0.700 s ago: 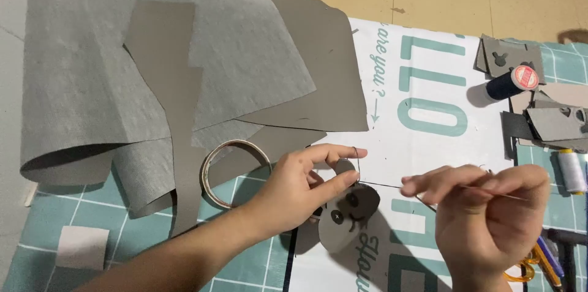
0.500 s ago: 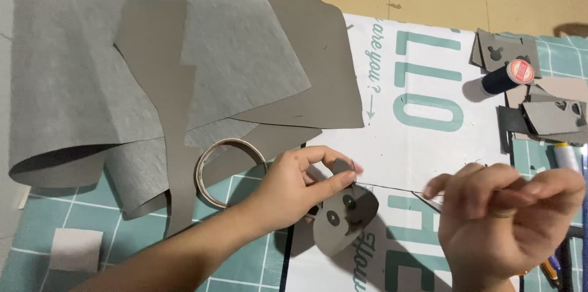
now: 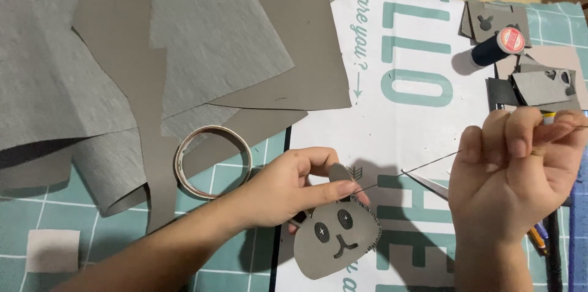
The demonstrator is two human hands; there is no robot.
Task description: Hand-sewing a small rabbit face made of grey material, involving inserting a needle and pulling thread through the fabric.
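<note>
**Thread running taut between two hands over a grey felt face**

A teal gridded cutting mat (image 3: 37, 206) is covering the table, with a white printed sheet (image 3: 422, 139) lying across it and bare wood showing at twelve o'clock. Large grey felt sheets (image 3: 184, 53) are spreading over the ten o'clock area, a tape ring (image 3: 212, 160) sitting at their lower edge. A dark thread spool (image 3: 493, 49) and cut grey felt scraps (image 3: 539, 84) are lying at two o'clock.

The left hand (image 3: 288, 188) is pinching the top edge of the felt animal face (image 3: 337, 237), which is hanging just below its fingertips at six o'clock. The right hand (image 3: 520, 169) is clenching around a dark thread (image 3: 422, 166), which is stretching from the face toward three o'clock, the two hands well apart.
</note>
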